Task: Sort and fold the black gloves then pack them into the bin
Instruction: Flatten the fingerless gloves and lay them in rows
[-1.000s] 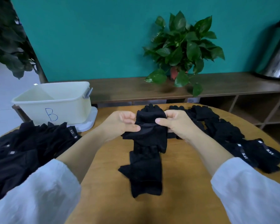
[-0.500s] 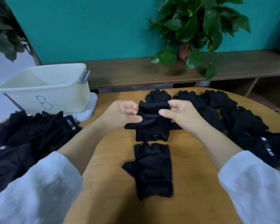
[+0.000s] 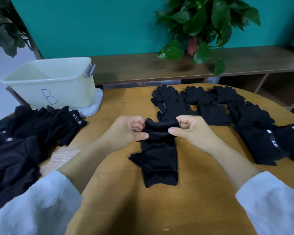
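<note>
A black glove (image 3: 159, 127) is folded over at its top edge, pinched on the left by my left hand (image 3: 127, 131) and on the right by my right hand (image 3: 192, 131). It sits over a second black fingerless glove (image 3: 157, 164) lying flat on the round wooden table (image 3: 119, 206). A cream bin marked "B" (image 3: 53, 83) stands at the table's far left. A heap of black gloves (image 3: 24, 139) lies on the left. Rows of black gloves (image 3: 215, 107) are laid out at the right.
The bin rests on a white lid (image 3: 96, 106). Behind the table runs a low wooden shelf (image 3: 143, 67) with a potted green plant (image 3: 204, 26) against a teal wall. Another plant (image 3: 3, 26) hangs at the upper left.
Both hands have lowered the held glove onto the flat glove, so the gap between the two has gone. The camera has tilted further down.
</note>
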`<state>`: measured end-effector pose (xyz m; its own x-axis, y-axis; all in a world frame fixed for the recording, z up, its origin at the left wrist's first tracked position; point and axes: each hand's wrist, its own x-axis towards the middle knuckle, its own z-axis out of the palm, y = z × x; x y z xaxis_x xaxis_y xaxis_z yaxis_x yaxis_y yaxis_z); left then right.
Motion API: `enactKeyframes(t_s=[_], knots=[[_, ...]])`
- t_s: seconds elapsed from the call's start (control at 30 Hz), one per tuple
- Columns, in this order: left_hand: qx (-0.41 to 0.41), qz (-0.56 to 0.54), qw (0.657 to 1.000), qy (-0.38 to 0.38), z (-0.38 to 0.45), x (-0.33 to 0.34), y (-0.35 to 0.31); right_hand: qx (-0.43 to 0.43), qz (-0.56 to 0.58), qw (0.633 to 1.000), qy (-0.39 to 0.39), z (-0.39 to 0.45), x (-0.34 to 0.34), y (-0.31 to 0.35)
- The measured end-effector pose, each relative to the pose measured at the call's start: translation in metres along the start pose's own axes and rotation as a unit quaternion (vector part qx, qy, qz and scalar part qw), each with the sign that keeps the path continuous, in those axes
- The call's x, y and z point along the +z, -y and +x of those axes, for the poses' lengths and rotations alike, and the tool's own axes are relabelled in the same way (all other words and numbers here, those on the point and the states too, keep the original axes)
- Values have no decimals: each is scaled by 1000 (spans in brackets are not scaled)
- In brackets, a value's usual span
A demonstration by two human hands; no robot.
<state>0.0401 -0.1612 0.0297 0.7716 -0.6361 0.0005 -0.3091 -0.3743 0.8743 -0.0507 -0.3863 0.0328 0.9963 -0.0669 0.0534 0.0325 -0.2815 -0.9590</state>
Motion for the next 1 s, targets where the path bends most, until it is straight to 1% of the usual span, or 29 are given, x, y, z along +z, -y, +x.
enactKeyframes(t_s=[0.1,0.17,0.23,0.27,0.33,0.43,0.53,0.63,0.7,0.83,1.0], knots=[[33,29,999,-8,-22,15,12,9,18,1000,21,-23,10,-7],[52,37,998,-16,-35,26,18,21,-3,999,26,-37,17,-17],[71,74,994,-23,-44,33,24,21,-85,996,18,-49,24,-29],[86,113,990,-27,-47,36,28,12,-147,989,8,-54,27,-34],[133,210,968,-41,-51,40,38,-14,-261,965,-10,-62,34,-41],[213,297,929,-58,-52,43,48,-49,-363,931,-12,-71,41,-47],[257,336,904,-56,-53,45,50,-111,-429,896,-17,-74,46,-50],[280,353,892,-46,-54,47,53,-172,-457,872,-26,-76,49,-53],[279,356,891,-41,-55,48,55,-189,-469,862,-32,-75,50,-55],[273,349,896,-28,-58,50,58,-205,-472,857,-15,-74,51,-58],[295,358,885,-34,-62,51,59,-231,-477,848,-17,-77,51,-57]])
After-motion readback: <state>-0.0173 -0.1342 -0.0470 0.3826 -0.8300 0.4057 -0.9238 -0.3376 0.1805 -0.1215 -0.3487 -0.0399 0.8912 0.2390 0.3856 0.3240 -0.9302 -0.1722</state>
